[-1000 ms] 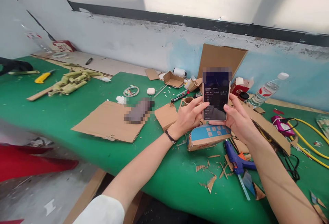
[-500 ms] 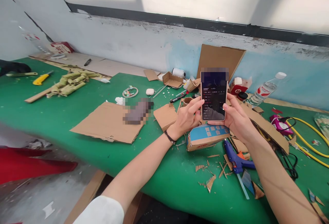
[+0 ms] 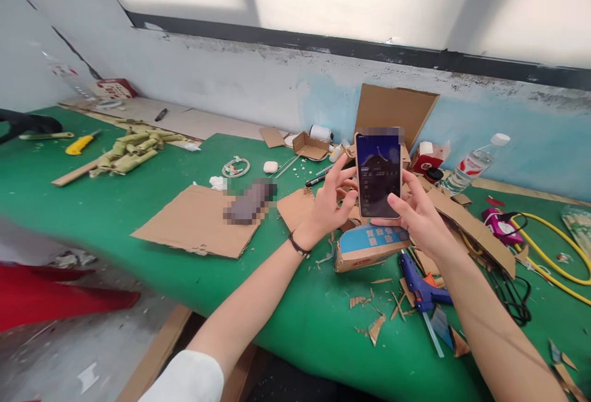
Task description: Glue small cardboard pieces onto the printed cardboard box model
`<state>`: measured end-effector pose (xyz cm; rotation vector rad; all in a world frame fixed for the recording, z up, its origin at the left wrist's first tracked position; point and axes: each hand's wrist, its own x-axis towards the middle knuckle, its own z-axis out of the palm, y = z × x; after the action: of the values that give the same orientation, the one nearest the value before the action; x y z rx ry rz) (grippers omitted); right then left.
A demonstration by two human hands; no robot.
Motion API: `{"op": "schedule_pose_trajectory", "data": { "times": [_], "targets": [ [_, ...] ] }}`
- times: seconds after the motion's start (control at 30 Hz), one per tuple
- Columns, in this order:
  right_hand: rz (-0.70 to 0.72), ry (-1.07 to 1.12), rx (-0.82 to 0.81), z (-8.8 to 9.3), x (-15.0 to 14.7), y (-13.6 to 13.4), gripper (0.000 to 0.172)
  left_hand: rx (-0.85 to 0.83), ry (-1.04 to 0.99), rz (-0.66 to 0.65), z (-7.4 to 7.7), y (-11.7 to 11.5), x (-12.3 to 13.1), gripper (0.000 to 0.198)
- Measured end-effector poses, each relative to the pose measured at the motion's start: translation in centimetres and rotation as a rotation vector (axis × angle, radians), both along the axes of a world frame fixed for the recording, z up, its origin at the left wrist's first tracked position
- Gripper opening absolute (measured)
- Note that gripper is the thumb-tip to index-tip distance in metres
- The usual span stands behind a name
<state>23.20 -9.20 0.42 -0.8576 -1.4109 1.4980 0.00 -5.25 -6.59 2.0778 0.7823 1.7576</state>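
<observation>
Upright in my right hand (image 3: 422, 217) is a smartphone (image 3: 379, 174) with a dark, lit screen; the thumb lies over the screen's lower right. My left hand (image 3: 330, 202), a beaded bracelet on its wrist, is just left of the phone with its fingers spread and holding nothing. Whether a left fingertip touches the phone's edge is hard to see. Below the phone a cardboard box with a blue top (image 3: 372, 242) lies on the green table (image 3: 295, 316). A blue glue gun (image 3: 422, 285) with a clear glue stick rests near my right forearm.
Left of my hands lie a flat cardboard sheet (image 3: 194, 220), a blurred dark object (image 3: 252, 201), bamboo pieces (image 3: 132, 149) and a yellow utility knife (image 3: 80, 143). A water bottle (image 3: 478, 165), a purple power adapter (image 3: 501, 223) and a yellow cable (image 3: 545, 260) are at the right. Cardboard scraps (image 3: 376, 328) litter the front.
My left hand has drawn back from the phone's edge and its fingers have spread. The phone has shifted slightly left, my right thumb has moved further over the screen, and the display has changed.
</observation>
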Motion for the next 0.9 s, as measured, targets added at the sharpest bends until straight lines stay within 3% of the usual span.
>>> {"op": "schedule_pose_trajectory", "data": {
  "times": [0.17,0.3,0.4,0.47,0.63,0.73,0.8,0.9],
  "targets": [
    [0.004,0.052,-0.004,0.4,-0.2,-0.3,0.084,-0.287,-0.165,-0.257,3.1,0.0,1.3,0.071],
    [0.016,0.072,-0.005,0.5,0.0,-0.2,0.081,-0.338,-0.171,-0.275,4.8,1.1,2.7,0.095],
    [0.055,0.087,0.015,0.6,0.1,-0.1,0.08,-0.368,-0.137,-0.197,5.8,2.1,3.7,0.12],
    [0.093,0.107,0.028,0.6,0.1,-0.2,0.078,-0.404,-0.128,-0.144,6.2,2.5,4.2,0.126],
    [0.13,0.126,0.043,0.3,-0.3,-0.2,0.085,-0.554,-0.162,-0.066,7.2,2.8,4.2,0.107],
    [0.096,0.101,0.097,0.2,-0.3,-0.4,0.085,-0.592,-0.172,0.071,7.6,3.4,1.9,0.095],
    [0.028,0.081,0.159,0.7,0.2,-0.5,0.078,-0.595,-0.125,0.229,7.5,4.3,-0.9,0.097],
    [-0.12,0.073,0.262,1.5,1.7,-0.8,0.065,-0.688,0.129,0.508,6.5,6.0,-6.0,0.1]
  ]
}}
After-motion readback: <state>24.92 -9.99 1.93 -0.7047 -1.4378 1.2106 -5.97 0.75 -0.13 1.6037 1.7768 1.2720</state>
